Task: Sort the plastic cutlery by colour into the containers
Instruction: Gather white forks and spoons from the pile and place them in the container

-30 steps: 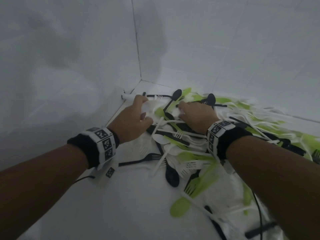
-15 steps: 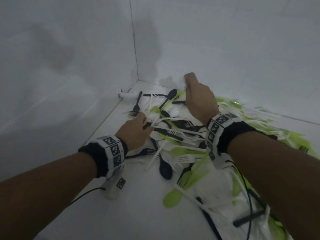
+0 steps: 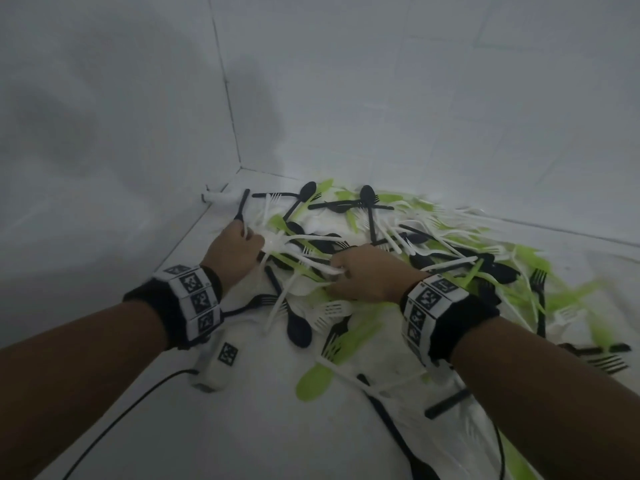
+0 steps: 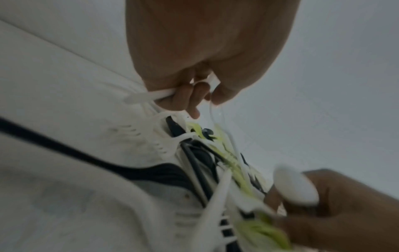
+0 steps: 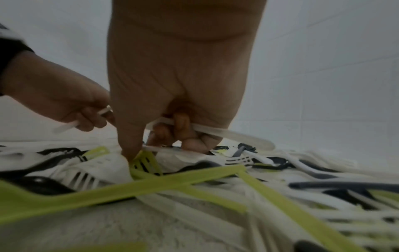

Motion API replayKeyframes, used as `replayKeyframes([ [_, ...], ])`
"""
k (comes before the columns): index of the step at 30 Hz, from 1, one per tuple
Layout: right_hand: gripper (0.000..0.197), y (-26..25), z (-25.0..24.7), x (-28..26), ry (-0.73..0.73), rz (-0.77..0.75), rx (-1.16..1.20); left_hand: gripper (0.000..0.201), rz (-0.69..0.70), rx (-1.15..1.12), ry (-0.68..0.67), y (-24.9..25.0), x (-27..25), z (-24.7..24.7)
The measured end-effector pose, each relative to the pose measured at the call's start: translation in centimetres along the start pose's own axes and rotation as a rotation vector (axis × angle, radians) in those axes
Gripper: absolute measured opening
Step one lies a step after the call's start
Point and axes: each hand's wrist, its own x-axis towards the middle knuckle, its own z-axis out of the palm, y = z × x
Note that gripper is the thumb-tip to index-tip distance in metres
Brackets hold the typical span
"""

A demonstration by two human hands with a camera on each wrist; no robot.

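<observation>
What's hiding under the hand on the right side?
Under the right hand its curled fingers grip white cutlery, and the thumb tip touches a green fork. More of the mixed pile lies below, partly hidden by the hand.

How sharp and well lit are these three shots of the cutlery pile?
Head view: dim, bluish, soft shadows on the walls, cutlery pile smeared at right. Left wrist view: heavily blurred, left hand soft. Right wrist view: right hand fairly clear, foreground blurred.

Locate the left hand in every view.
Head: left hand centre-left, at the pile's edge.
Left wrist: left hand top centre, gripping white cutlery.
Right wrist: left hand at the left, gripping white cutlery.
Shared landmark: the right hand alongside.
</observation>
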Motion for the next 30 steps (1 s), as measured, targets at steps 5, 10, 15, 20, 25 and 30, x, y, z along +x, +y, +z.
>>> replayKeyframes([
  [5, 0.033, 0.5, 0.5, -0.2, -0.016, -0.046, -0.003, 0.011, 0.142, -0.141, 0.183, 1.9, -0.1, -1.5],
  [10, 0.044, 0.2, -0.3, 0.1, 0.102, -0.07, 0.093, 0.018, 0.119, -0.286, 0.419, 2.7, 0.5, -3.5],
  [15, 0.028, -0.3, -0.8, 0.0, 0.119, -0.053, 0.246, 0.01, -0.036, -0.391, 0.377, 2.2, 1.0, -6.0],
  [20, 0.025, -0.5, -1.1, 0.5, 0.131, -0.044, 0.368, 0.014, -0.056, -0.474, 0.297, 2.2, 0.5, -6.5],
  [25, 0.02, -1.0, -1.7, 2.0, 0.251, 0.055, 0.51, 0.01, -0.067, -0.641, 0.192, 2.5, -0.3, -6.0],
  [30, 0.011, -1.3, -1.4, 4.2, 0.352, 0.089, 0.483, 0.014, 0.004, -0.394, 0.162, 2.1, 0.1, -6.0],
])
